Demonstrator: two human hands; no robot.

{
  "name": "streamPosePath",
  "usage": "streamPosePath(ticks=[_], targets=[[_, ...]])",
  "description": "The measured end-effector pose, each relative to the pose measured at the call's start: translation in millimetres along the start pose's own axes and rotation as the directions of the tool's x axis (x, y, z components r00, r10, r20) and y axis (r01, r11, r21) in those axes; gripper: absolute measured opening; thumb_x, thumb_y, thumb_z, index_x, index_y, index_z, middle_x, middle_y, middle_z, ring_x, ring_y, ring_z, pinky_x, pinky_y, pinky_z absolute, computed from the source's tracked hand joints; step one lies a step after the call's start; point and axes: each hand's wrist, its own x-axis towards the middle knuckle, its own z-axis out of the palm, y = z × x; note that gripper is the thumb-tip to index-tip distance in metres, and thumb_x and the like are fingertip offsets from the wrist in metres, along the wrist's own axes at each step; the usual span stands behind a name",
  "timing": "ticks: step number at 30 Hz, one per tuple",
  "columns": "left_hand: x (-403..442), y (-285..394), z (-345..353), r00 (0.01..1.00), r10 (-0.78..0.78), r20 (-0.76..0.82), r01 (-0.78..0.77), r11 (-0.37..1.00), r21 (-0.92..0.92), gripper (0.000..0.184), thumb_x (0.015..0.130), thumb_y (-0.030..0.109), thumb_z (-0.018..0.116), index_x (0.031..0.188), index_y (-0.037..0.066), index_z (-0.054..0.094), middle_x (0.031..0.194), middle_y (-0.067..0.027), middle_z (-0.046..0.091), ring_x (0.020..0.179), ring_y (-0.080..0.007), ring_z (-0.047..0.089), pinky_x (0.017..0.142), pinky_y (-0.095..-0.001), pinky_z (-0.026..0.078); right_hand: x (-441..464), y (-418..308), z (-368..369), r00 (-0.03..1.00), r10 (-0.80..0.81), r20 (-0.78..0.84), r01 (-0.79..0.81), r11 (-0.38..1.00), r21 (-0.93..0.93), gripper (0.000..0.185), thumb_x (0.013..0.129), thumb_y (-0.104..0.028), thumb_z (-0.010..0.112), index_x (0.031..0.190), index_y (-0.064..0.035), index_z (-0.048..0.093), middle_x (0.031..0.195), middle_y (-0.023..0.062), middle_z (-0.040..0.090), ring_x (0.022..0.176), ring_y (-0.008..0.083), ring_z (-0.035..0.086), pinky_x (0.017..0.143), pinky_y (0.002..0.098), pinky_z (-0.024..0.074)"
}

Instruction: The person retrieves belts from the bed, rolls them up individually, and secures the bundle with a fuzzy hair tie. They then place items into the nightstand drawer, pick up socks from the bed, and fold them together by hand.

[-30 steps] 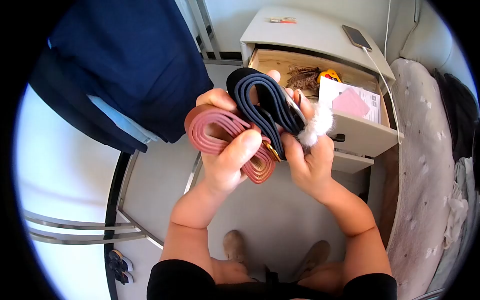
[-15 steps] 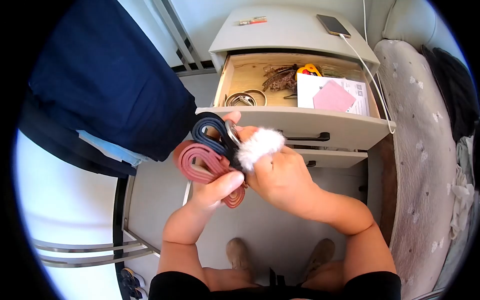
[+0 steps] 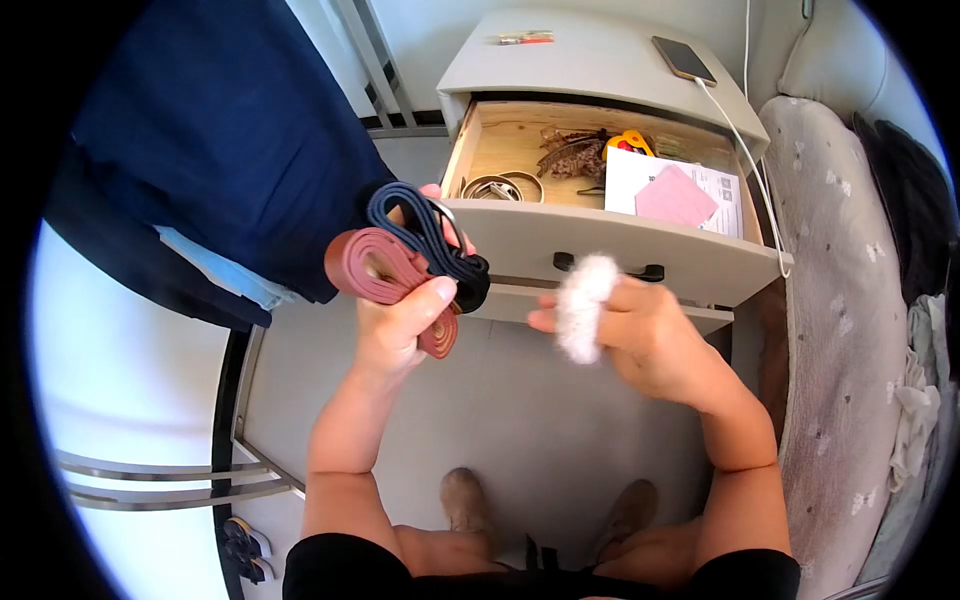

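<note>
My left hand [image 3: 395,330] is closed around several rolled belts. One is a dusty-red belt [image 3: 352,268] in a loose coil, and beside it is a dark blue belt [image 3: 432,240]; a black coil [image 3: 473,292] shows at the right of the bundle. Apart from them, to the right, my right hand [image 3: 655,340] holds a white fluffy scrunchie [image 3: 583,310], slightly blurred, at its bent fingers. Beyond both hands is the pulled-out drawer [image 3: 620,225], with a coiled tan belt [image 3: 520,183] in its near left corner.
The drawer also holds a brown patterned hair clip [image 3: 575,158], a yellow item [image 3: 630,140], white paper [image 3: 725,205] and a pink square [image 3: 676,197]. A phone [image 3: 682,58] with a white cable lies on the cabinet. Dark clothes [image 3: 230,150] hang left; a bed [image 3: 840,350] stands right.
My hands have moved apart. The right hand has drawn away to the right with the white scrunchie, while the left hand has shifted up and left with the belts.
</note>
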Motion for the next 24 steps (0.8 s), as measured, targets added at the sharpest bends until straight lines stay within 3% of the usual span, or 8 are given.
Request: streamPosePath(ticks=[3,6,9,11,14,16,19,24], targets=[[-2.5,-4.4,-1.0,0.998,0.014,0.056,-0.021,0.992,0.121,0.075,0.069,0.011,0.068,0.134,-0.004,0.032,0.105,-0.0107,0.052,0.103,-0.0216,0.053,0.093,-0.0349,0.044,-11.2,0.3,4.8,0.957,0.284,-0.067,-0.284,0.959,0.007,0.032,0.064,-0.004,0.074,0.096,-0.0066,0.071,0.099,0.0086,0.068,0.088,0.0286,0.063,0.082,0.0347,0.0487],[-13.0,-1.2,7.6,0.988,-0.121,0.094,0.089,0.954,0.285,0.075,0.071,0.012,0.067,0.134,-0.002,0.030,0.110,-0.0085,0.050,0.103,-0.0185,0.052,0.094,-0.0331,0.041,4.1,-6.4,3.0,0.950,0.072,-0.303,-0.126,0.978,-0.165,0.025,0.055,-0.003,0.073,0.076,-0.0047,0.059,0.081,0.0077,0.059,0.069,0.0261,0.055,0.064,0.0344,0.0440],[-17.4,-7.3,17.6,0.986,-0.055,0.155,-0.007,0.928,0.373,0.063,0.071,0.006,0.063,0.128,0.000,0.037,0.108,-0.0073,0.054,0.094,-0.0137,0.053,0.085,-0.0297,0.043,10.3,-15.2,11.6,0.906,0.129,-0.402,-0.146,0.989,-0.010,0.022,0.054,0.005,0.068,0.068,-0.0031,0.054,0.074,0.0086,0.055,0.071,0.0282,0.053,0.062,0.0353,0.0441],[-17.9,-11.6,27.6,0.976,0.075,0.204,-0.151,0.909,0.388,0.053,0.071,0.002,0.059,0.122,0.002,0.044,0.104,-0.0065,0.057,0.085,-0.0103,0.055,0.076,-0.0273,0.046,10.6,-20.0,12.2,0.895,0.229,-0.381,-0.201,0.973,0.114,0.025,0.056,0.007,0.069,0.076,-0.0029,0.058,0.083,0.0089,0.059,0.083,0.0295,0.056,0.070,0.0346,0.0473],[-19.2,-14.6,32.3,0.965,0.015,0.261,-0.115,0.921,0.372,0.057,0.070,-0.001,0.060,0.124,0.004,0.042,0.106,-0.0067,0.055,0.087,-0.0113,0.054,0.078,-0.0271,0.046,16.6,-17.7,15.7,0.880,0.298,-0.368,-0.142,0.907,0.396,0.041,0.061,0.006,0.073,0.098,-0.0021,0.060,0.104,0.0099,0.061,0.104,0.0278,0.057,0.085,0.0330,0.0482],[-19.7,-16.7,34.4,0.957,-0.032,0.289,-0.097,0.901,0.423,0.060,0.070,-0.001,0.061,0.126,0.005,0.040,0.107,-0.0062,0.053,0.092,-0.0114,0.053,0.081,-0.0273,0.045,18.9,-21.3,11.8,0.885,0.380,-0.269,-0.122,0.747,0.653,0.058,0.064,0.003,0.077,0.116,-0.0014,0.054,0.120,0.0110,0.057,0.115,0.0244,0.054,0.095,0.0326,0.0450],[-16.1,-25.0,32.8,0.978,-0.053,0.202,0.012,0.981,0.196,0.068,0.070,-0.001,0.063,0.131,0.005,0.035,0.110,-0.0070,0.053,0.099,-0.0123,0.052,0.084,-0.0281,0.044,20.5,-19.4,1.9,0.926,0.339,-0.167,-0.046,0.541,0.840,0.081,0.064,0.000,0.083,0.133,-0.0009,0.040,0.132,0.0109,0.048,0.121,0.0176,0.048,0.101,0.0326,0.0409],[-7.7,-25.5,31.2,0.962,0.033,0.273,-0.196,0.777,0.598,0.093,0.072,0.018,0.072,0.145,0.003,0.016,0.125,-0.0135,0.052,0.109,-0.0274,0.055,0.095,-0.0389,0.042,23.9,-29.6,5.7,0.924,0.335,-0.184,-0.230,0.872,0.432,0.078,0.060,-0.011,0.085,0.125,-0.0013,0.043,0.122,0.0134,0.049,0.111,0.0244,0.051,0.093,0.0364,0.0430]])
